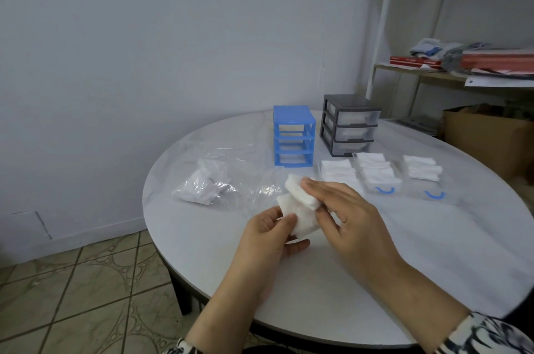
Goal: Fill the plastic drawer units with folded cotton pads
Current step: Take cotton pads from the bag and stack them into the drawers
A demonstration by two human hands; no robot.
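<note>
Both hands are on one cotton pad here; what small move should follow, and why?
Probably finish the fold: the right hand presses the pad's upper flap down while the left hand pinches its lower edge. It then likely joins the folded stacks in the clear drawers lying out.

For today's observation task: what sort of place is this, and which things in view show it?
Probably a room in a home. A round table stands on a patterned tile floor, beside a cluttered shelf and a cardboard box.
</note>
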